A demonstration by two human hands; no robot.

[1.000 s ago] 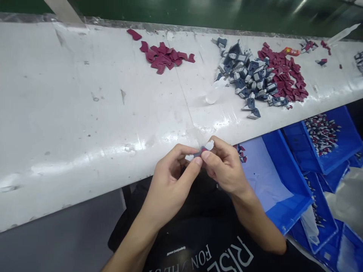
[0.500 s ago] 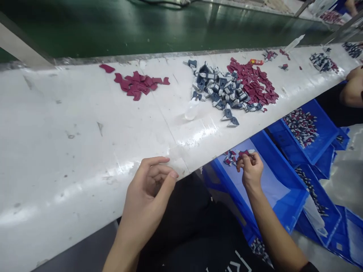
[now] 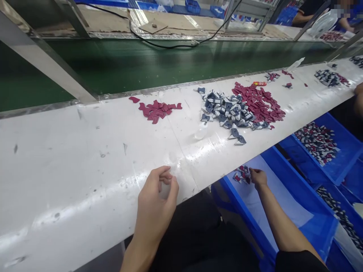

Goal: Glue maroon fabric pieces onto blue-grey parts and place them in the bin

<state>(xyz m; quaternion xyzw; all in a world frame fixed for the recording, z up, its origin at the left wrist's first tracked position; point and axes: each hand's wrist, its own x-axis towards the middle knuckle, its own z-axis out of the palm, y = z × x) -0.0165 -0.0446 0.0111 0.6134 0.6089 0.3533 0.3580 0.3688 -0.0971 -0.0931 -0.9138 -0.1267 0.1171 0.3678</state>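
My left hand point(image 3: 159, 196) hovers over the front edge of the white table point(image 3: 85, 181), fingers curled loosely and thumb apart, holding nothing. My right hand point(image 3: 258, 177) reaches into a blue bin point(image 3: 286, 162) lined with a white sheet point(image 3: 269, 192); its fingers are pinched beside a few red and grey-white pieces point(image 3: 241, 174), and what they hold, if anything, is hard to make out. On the table lie a small pile of dark red pieces point(image 3: 159, 110), a heap of navy and white parts point(image 3: 227, 109) and a bigger red pile point(image 3: 262, 104). A clear translucent item point(image 3: 200, 132) lies before the heap.
Behind the table runs a green belt point(image 3: 119, 62) with a black cable point(image 3: 170, 47) above it and a metal post point(image 3: 51, 53) at left. More blue bins of parts point(image 3: 317, 143) stand at the right. Another person's arm point(image 3: 359, 99) shows at the right edge.
The view has tilted up. My right hand has lowered to the pieces in the bin; the red piece it held before is no longer distinct in its fingers. My left hand stays loosely curled.
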